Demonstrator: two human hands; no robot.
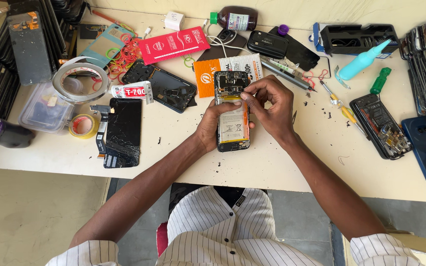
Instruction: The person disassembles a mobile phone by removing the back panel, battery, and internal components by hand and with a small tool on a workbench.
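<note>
An opened phone (pixel 232 125) lies flat on the white table (pixel 282 162), back cover off, with its white battery and dark circuit board showing. My left hand (pixel 211 127) grips the phone's left edge, thumb resting across the top of the battery. My right hand (pixel 271 104) hovers at the phone's upper right, fingertips pinched together on a small part at the top of the battery near the board. I cannot tell what the pinched part is.
A cracked black screen (pixel 123 130) and a glue tube (pixel 133 91) lie to the left, with tape rolls (pixel 80 79) and a plastic box (pixel 45 108). To the right are a screwdriver (pixel 342 106), a teal squeeze bottle (pixel 363 60) and another opened phone (pixel 380 125).
</note>
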